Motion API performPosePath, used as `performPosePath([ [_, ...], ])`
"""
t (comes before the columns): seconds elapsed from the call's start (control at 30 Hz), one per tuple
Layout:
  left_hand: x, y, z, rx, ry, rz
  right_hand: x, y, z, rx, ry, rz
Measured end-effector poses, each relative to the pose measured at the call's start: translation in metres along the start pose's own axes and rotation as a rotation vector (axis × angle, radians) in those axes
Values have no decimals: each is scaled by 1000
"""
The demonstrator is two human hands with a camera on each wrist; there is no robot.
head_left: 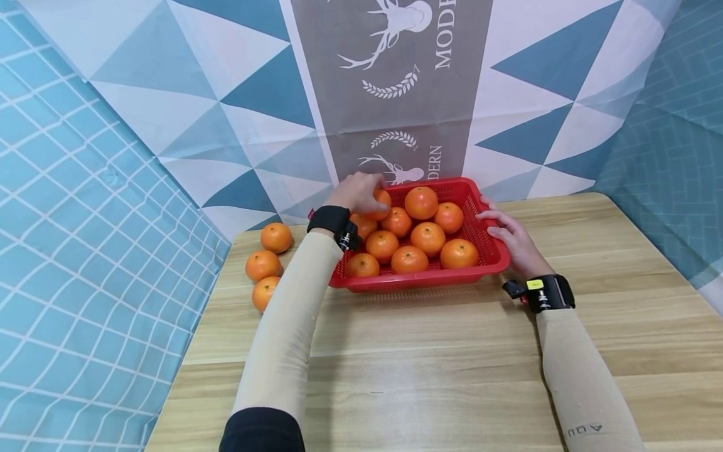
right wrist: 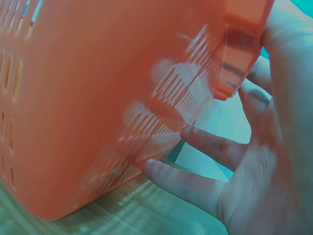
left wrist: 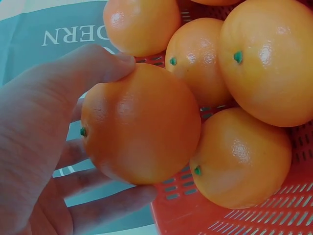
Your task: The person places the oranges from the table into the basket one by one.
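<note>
My left hand (head_left: 358, 191) holds an orange (left wrist: 142, 125) at the far left corner of the red plastic basket (head_left: 350, 285). Its thumb lies along the fruit's upper side in the left wrist view, with the other fingers spread behind and below. Several more oranges (head_left: 409, 258) fill the basket, one resting higher than its neighbours. At the basket's right end, my right hand (head_left: 516, 248) grips the rim. In the right wrist view, two fingertips (right wrist: 156, 169) touch the slotted outer wall (right wrist: 112, 98), while the thumb is up by the rim.
Three oranges (head_left: 263, 266) lie on the wooden table (head_left: 418, 370) left of the basket, the nearest partly covered by my left sleeve. A patterned cloth backdrop (head_left: 248, 100) rises right behind the basket. Blue tiled sheeting (head_left: 85, 251) borders the table's left side.
</note>
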State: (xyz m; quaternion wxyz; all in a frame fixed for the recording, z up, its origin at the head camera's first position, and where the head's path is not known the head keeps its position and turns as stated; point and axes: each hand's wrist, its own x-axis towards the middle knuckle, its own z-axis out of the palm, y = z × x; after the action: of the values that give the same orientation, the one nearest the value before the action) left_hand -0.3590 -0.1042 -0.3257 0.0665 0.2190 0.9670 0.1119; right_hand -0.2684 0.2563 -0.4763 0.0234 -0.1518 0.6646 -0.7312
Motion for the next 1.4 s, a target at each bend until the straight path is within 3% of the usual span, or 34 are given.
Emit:
performPosePath([
  [0.3,1,5,2,25,-6,14,0,1,-2,6,-2,0],
  [0.7,6,5,11,35,29,-24,1,0,0,16,-7,4],
  [1.4,10,5,13,28,1,-47,0,2,-1,22,-9,11],
])
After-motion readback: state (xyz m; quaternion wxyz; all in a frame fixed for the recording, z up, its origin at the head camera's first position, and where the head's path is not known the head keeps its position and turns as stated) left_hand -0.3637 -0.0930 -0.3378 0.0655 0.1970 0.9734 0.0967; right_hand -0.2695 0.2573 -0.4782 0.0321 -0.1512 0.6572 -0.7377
